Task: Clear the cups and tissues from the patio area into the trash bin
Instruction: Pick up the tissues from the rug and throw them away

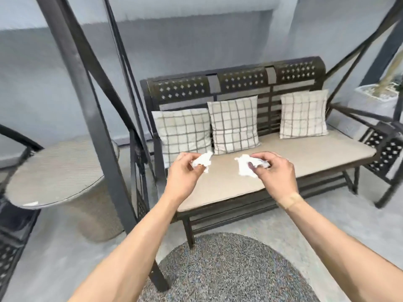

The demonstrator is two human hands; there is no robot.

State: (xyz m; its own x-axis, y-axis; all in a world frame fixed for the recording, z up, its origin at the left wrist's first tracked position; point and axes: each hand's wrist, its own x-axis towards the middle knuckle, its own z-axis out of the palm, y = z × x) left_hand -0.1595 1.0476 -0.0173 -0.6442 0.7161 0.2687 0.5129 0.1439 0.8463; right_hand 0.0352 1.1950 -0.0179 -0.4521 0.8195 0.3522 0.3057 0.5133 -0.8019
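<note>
Round desk (54, 171) at frame left, then left hand (185, 177) at centre pinching a crumpled tissue (201, 161), right hand (274, 173) just right of centre pinching a second tissue (245, 168), both over the swing bench cushion (305, 153).

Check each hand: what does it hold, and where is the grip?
Left hand pinches a crumpled white tissue at its lower edge. Right hand grips another crumpled tissue by its right side.
</note>
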